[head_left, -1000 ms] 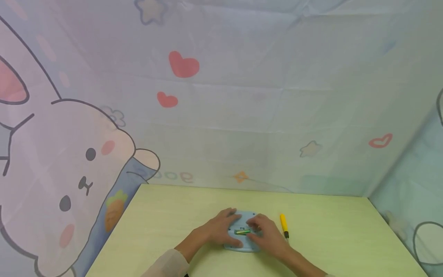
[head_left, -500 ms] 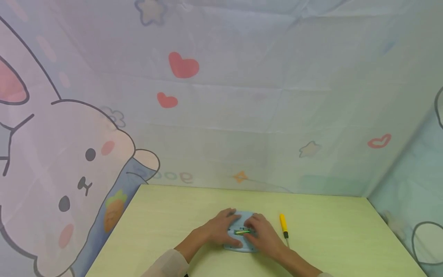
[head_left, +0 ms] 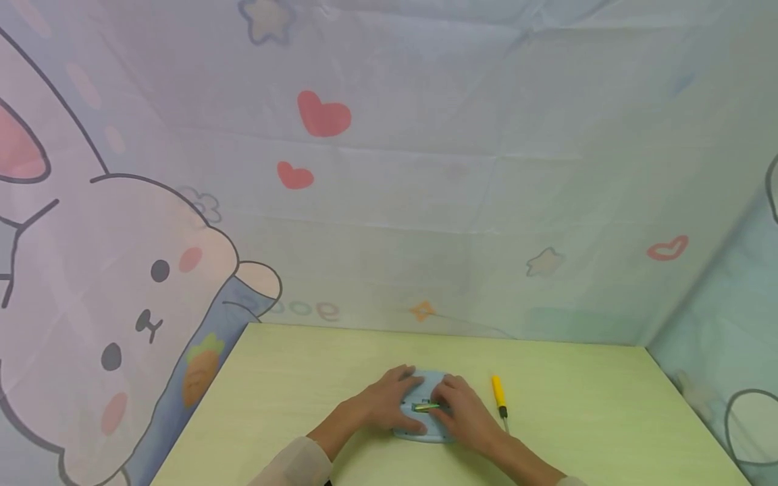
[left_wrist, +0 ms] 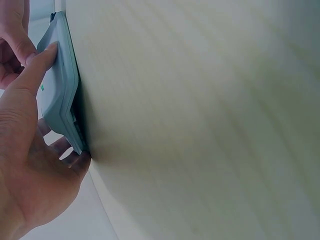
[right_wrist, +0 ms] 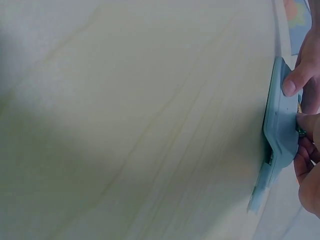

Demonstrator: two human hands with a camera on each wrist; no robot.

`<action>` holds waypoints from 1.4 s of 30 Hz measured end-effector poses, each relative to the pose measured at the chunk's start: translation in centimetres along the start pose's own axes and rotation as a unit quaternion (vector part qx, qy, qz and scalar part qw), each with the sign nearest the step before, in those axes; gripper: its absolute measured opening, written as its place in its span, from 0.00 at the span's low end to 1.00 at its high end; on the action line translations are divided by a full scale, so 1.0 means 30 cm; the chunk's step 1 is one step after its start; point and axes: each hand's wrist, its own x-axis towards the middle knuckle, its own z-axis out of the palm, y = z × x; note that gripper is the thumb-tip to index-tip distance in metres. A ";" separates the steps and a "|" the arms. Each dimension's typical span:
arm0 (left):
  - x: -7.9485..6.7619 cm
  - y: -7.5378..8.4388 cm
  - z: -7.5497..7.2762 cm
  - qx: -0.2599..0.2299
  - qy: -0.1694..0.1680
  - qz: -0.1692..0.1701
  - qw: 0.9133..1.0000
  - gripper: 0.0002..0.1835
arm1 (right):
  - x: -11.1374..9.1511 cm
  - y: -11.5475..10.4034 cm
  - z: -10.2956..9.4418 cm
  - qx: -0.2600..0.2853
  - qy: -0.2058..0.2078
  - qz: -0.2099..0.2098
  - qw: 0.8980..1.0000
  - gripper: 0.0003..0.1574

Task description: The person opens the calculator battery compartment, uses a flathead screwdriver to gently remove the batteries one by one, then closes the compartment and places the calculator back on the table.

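A light-blue plastic device [head_left: 431, 382] lies on the table with a battery slot in its upper face. My left hand [head_left: 387, 401] grips its left side, thumb on the top face and fingers round the edge in the left wrist view. A green battery [head_left: 424, 408] sits slanted in the slot, its right end raised. My right hand [head_left: 467, 413] pinches that end between thumb and fingers, which hide part of it. From the right wrist view, the device [right_wrist: 281, 120] shows side-on, with a bit of green at the right fingertips.
A screwdriver [head_left: 499, 393] with a yellow handle lies just right of the right hand, its shaft pointing towards me. The pale wooden table [head_left: 595, 418] ends at a printed cloth backdrop [head_left: 425, 202] behind and on the sides.
The right hand has shifted slightly left onto the battery, and the battery's right end now stands a little higher. The left hand and the device have stayed in place.
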 end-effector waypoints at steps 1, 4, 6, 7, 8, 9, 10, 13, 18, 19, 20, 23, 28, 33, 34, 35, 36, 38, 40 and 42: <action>0.000 0.001 0.000 0.000 0.001 0.001 1.000 0.52 | -0.001 0.000 0.000 0.000 0.001 -0.002 1.000 0.09; 0.000 0.001 -0.001 -0.001 0.001 0.001 1.000 0.52 | -0.001 0.002 0.001 0.000 0.003 -0.007 1.000 0.09; 0.001 0.000 0.000 0.000 0.001 0.001 1.000 0.52 | -0.002 0.004 0.002 0.001 0.002 -0.008 1.000 0.09; 0.001 0.000 0.001 0.001 0.000 0.001 1.000 0.52 | -0.002 0.004 0.003 0.002 0.001 -0.008 1.000 0.09; 0.002 -0.001 0.001 0.001 0.000 0.000 1.000 0.52 | -0.001 0.005 0.003 0.002 -0.001 -0.008 1.000 0.09; 0.002 -0.001 0.002 0.001 0.000 0.001 1.000 0.52 | -0.001 0.007 0.002 0.002 -0.004 -0.008 1.000 0.09; 0.002 -0.002 0.002 0.000 0.001 0.001 1.000 0.52 | 0.000 0.008 0.001 0.004 -0.008 -0.007 1.000 0.09; 0.002 -0.001 0.003 0.002 0.001 0.003 1.000 0.52 | 0.000 0.010 -0.001 0.009 -0.017 -0.006 1.000 0.08; 0.001 0.000 0.005 0.000 0.000 0.006 1.000 0.52 | 0.001 0.015 -0.005 0.017 -0.028 -0.010 0.999 0.07; 0.001 -0.001 0.005 0.000 0.000 0.006 1.000 0.52 | 0.001 0.015 -0.007 0.018 -0.030 -0.011 0.999 0.07; 0.001 -0.001 0.005 0.000 -0.001 0.006 1.000 0.52 | 0.001 0.015 -0.008 0.019 -0.031 -0.012 0.999 0.07; 0.002 0.000 0.006 0.001 -0.001 0.005 1.000 0.52 | 0.001 0.014 -0.012 0.021 -0.035 -0.014 0.999 0.07; 0.003 0.003 0.004 0.003 -0.002 -0.001 1.000 0.52 | 0.002 0.009 -0.018 0.020 -0.040 -0.014 0.999 0.09; 0.002 0.005 0.000 0.003 -0.003 0.000 1.000 0.52 | 0.001 0.000 -0.019 0.011 -0.033 -0.016 0.999 0.08; 0.001 0.006 -0.001 0.002 -0.003 0.000 1.000 0.52 | 0.000 -0.001 -0.019 0.010 -0.033 -0.018 0.999 0.08; 0.001 0.007 -0.002 0.001 -0.003 0.000 1.000 0.52 | 0.000 -0.002 -0.018 0.008 -0.033 -0.019 0.999 0.08; 0.000 0.008 -0.003 0.001 -0.004 0.000 1.000 0.52 | 0.000 -0.002 -0.018 0.007 -0.034 -0.019 0.999 0.08; -0.002 0.011 -0.006 -0.001 -0.006 0.000 1.000 0.52 | -0.001 -0.002 -0.017 0.007 -0.036 -0.020 0.999 0.08; -0.003 0.013 -0.007 -0.002 -0.006 0.000 1.000 0.52 | -0.003 -0.002 -0.019 0.008 -0.036 -0.020 0.999 0.07; -0.004 0.015 -0.009 -0.001 -0.005 0.000 1.000 0.52 | -0.004 -0.001 -0.021 0.009 -0.033 -0.020 0.999 0.07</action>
